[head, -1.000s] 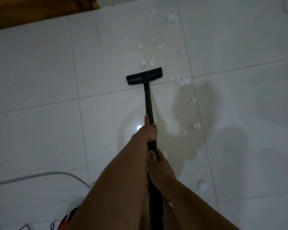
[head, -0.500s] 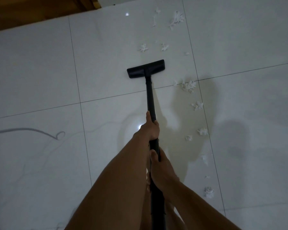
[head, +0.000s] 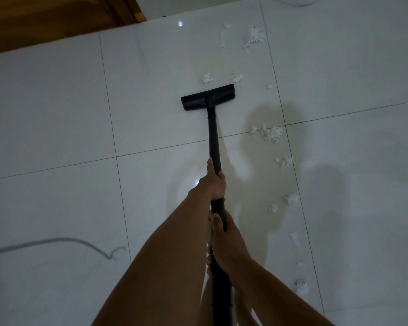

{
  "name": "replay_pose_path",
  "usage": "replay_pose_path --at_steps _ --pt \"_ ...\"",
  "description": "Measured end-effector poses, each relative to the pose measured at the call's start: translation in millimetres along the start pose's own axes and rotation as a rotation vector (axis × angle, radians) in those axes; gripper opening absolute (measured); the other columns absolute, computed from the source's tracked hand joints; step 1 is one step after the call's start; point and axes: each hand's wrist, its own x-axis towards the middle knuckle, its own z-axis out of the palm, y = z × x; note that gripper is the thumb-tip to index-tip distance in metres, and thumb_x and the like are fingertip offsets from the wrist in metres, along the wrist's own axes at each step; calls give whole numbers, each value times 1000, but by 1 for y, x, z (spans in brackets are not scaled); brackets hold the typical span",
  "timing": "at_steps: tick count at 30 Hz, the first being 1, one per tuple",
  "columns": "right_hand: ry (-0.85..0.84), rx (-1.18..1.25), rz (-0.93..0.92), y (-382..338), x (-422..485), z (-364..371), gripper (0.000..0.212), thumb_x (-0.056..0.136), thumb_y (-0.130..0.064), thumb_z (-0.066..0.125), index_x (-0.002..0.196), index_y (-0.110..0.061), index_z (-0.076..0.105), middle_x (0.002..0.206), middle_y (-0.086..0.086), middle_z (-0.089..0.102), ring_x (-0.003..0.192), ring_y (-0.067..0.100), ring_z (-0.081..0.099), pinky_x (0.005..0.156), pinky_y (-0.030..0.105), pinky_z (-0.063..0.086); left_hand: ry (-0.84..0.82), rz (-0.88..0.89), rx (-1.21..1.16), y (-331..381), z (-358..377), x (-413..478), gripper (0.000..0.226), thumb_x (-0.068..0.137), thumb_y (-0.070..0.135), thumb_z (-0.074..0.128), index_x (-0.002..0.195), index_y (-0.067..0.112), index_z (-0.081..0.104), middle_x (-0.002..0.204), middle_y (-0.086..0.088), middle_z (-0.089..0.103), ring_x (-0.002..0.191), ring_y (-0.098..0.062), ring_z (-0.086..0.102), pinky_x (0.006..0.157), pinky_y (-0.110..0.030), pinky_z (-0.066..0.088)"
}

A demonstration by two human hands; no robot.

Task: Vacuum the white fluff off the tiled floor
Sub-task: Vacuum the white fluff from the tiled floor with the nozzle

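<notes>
A black vacuum wand (head: 214,140) runs away from me to a flat black floor nozzle (head: 207,96) resting on the white tiled floor (head: 57,114). My left hand (head: 213,183) grips the wand higher up; my right hand (head: 224,245) grips it closer to my body. White fluff (head: 207,78) lies just beyond the nozzle, with a second tuft (head: 237,76) beside it and a larger clump (head: 253,38) farther off. More fluff (head: 270,132) trails down the right grout line, past scraps (head: 292,198) to a tuft (head: 301,285) near my right arm.
A brown wooden panel (head: 45,17) borders the floor at the top left. A grey cable (head: 57,242) curls over the tiles at the lower left. Another thin cable (head: 299,2) shows at the top edge. My shadow falls right of the wand.
The nozzle has slid forward over the tile, and the two tufts that lay just ahead of it a second ago are gone. Both hands keep their grip on the wand.
</notes>
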Motion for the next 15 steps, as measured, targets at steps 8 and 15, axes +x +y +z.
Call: replay_pose_path --at_steps 8,15 --pt "16 -19 -2 -41 1 18 28 102 -46 39 97 -23 54 65 11 54 43 20 54 47 30 52 -23 -21 -1 17 -36 11 69 110 43 25 158 45 -24 108 -17 71 96 -33 76 98 -49 59" --pt "20 12 31 -85 10 33 23 102 -48 36 107 -35 54 63 12 53 40 20 53 45 28 50 -26 -23 16 39 -74 29 68 109 45 25 158 47 -22 112 -17 71 99 -33 75 99 -50 58"
